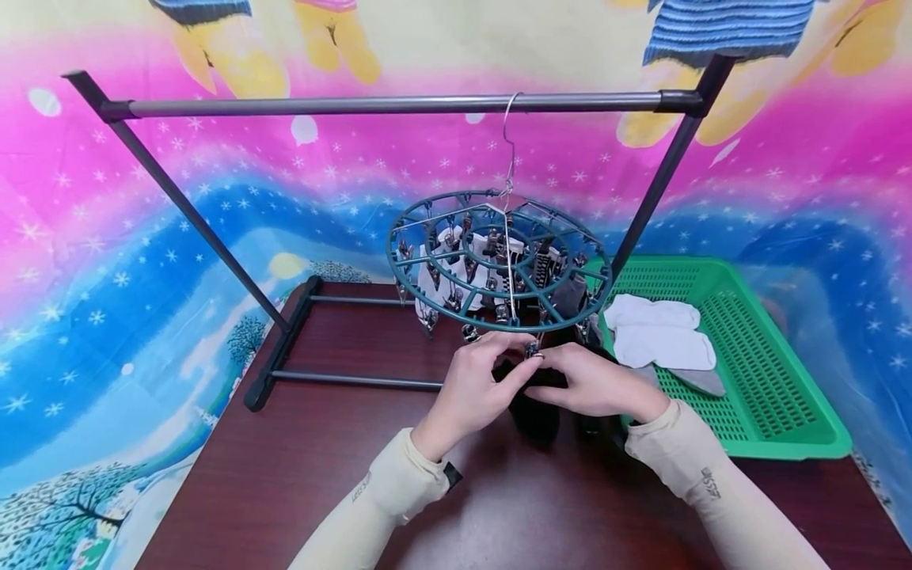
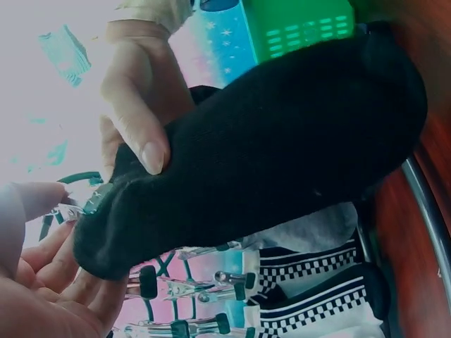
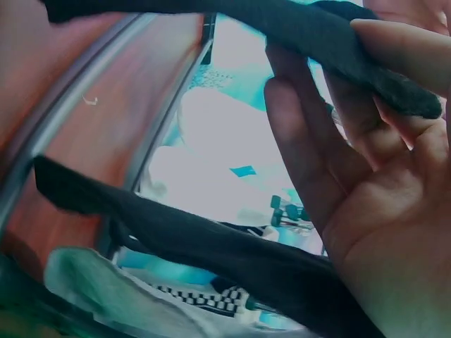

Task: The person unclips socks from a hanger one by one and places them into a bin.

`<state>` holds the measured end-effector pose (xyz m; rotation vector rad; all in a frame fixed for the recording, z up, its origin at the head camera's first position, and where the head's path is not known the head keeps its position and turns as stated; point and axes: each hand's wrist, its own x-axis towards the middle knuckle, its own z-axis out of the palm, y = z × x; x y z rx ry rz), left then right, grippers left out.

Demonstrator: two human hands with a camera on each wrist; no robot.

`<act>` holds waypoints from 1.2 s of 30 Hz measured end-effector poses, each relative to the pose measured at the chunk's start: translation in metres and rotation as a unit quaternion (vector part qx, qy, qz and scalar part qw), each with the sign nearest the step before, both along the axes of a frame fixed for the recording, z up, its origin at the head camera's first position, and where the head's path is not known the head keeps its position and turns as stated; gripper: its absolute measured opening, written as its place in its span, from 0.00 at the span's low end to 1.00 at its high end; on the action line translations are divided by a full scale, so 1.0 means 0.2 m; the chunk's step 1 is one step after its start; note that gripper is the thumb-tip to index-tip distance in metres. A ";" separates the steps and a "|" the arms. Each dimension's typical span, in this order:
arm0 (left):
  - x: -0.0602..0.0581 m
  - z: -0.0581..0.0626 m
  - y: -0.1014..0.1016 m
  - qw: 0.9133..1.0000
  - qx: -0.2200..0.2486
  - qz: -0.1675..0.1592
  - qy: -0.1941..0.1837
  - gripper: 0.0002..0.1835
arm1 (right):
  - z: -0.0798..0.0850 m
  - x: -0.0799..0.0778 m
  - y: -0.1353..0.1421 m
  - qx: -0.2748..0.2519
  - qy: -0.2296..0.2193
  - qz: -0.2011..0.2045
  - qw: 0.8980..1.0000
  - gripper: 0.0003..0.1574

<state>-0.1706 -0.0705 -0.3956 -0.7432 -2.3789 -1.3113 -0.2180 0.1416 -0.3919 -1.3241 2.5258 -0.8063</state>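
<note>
A round dark green clip hanger (image 1: 390, 252) hangs by its wire hook from a metal rack. At its near edge my left hand (image 1: 473, 380) pinches a metal clip (image 2: 91, 201) between thumb and fingers. The clip's mouth meets the end of a black sock (image 2: 268, 148). My right hand (image 1: 594, 380) grips that sock close by, thumb (image 2: 149, 151) on its side. The rest of the sock hangs below both hands in the head view. Behind it, checkered socks (image 2: 317, 264) and white socks (image 1: 430, 277) hang from other clips.
At the right stands a green basket (image 1: 798, 380) with white socks (image 1: 663, 340) and a grey one in it. The rack's top bar (image 1: 321, 105) spans above the hanger, and its lower bar (image 1: 356, 380) crosses the dark red table (image 1: 285, 475). Another dark sock (image 3: 211, 246) hangs beside my right hand.
</note>
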 end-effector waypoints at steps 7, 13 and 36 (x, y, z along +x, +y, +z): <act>0.00 0.01 0.00 0.999 0.028 -0.021 -0.012 0.16 | -0.04 0.00 0.01 -0.005 -0.062 -0.025 0.998 0.25; 0.01 0.01 0.01 1.000 0.026 -0.014 -0.008 0.16 | -0.07 0.02 0.02 0.003 -0.093 -0.048 0.995 0.30; 0.01 0.00 0.00 0.998 0.052 0.016 -0.036 0.16 | -0.13 0.03 0.07 -0.004 -0.135 -0.110 0.985 0.29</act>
